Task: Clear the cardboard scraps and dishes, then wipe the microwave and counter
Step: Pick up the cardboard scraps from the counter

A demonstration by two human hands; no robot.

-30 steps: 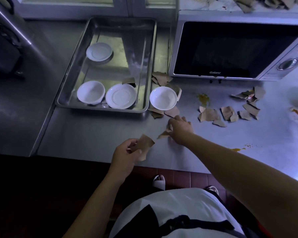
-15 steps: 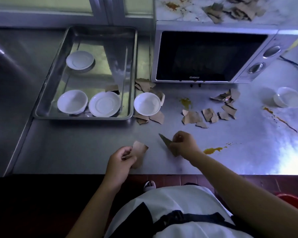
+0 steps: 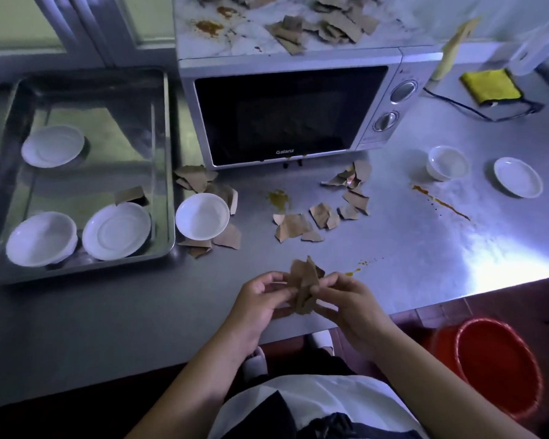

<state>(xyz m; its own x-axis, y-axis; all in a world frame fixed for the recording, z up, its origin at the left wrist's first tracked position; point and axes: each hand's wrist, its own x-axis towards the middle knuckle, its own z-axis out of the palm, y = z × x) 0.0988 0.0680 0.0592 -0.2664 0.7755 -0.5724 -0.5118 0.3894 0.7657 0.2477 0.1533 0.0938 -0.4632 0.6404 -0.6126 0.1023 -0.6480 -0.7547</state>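
Observation:
My left hand (image 3: 260, 299) and my right hand (image 3: 351, 301) meet over the counter's front edge, both pinching a small bunch of brown cardboard scraps (image 3: 305, 282). More scraps (image 3: 317, 220) lie loose on the steel counter (image 3: 409, 248) before the microwave (image 3: 286, 112). Another pile of scraps (image 3: 317, 26) covers the microwave's stained top. A white bowl (image 3: 202, 216) sits on scraps beside the metal tray (image 3: 168, 160), which holds three white dishes and one scrap (image 3: 129, 195). At the right stand a small bowl (image 3: 447, 162) and a saucer (image 3: 518, 176).
Orange-brown sauce stains (image 3: 441, 202) streak the counter, with a yellow blotch (image 3: 279, 198) near the microwave. A yellow cloth (image 3: 488, 87) and a black cord lie at the back right. A red bucket (image 3: 495, 365) stands on the floor at the right.
My right hand has carried its scrap back to my left hand, and both now hold the scraps together. The view has shifted right, showing the cloth, the saucer and the bucket.

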